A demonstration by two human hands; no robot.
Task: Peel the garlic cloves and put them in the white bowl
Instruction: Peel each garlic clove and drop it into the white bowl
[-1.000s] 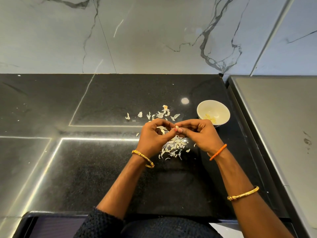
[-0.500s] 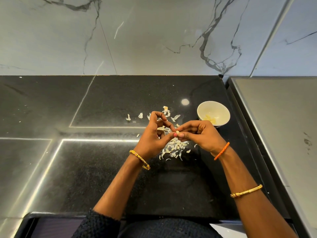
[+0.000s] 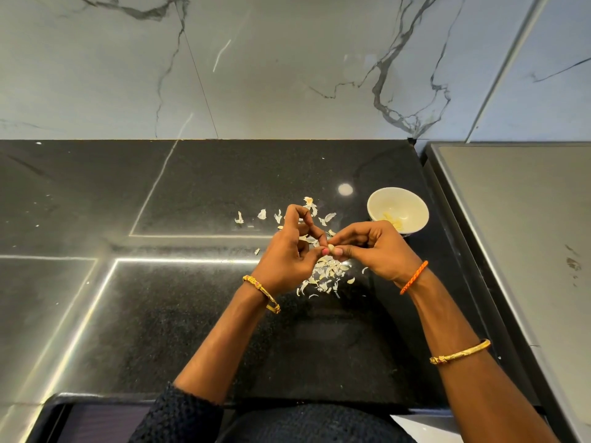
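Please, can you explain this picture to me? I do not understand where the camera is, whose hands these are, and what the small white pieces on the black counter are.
No machine is here. A person wears one camera on the head; it looks forward and down, so you see that person's own two arms from above.

The left hand and the right hand meet over a black counter. Between their fingertips they pinch one small garlic clove, apparently to peel it.

The white pieces under and behind the hands are garlic skins, lying loose on the counter. To the right stands a white bowl, with a few pale pieces inside, probably peeled cloves. A marble wall rises behind, and a grey surface lies at the far right.
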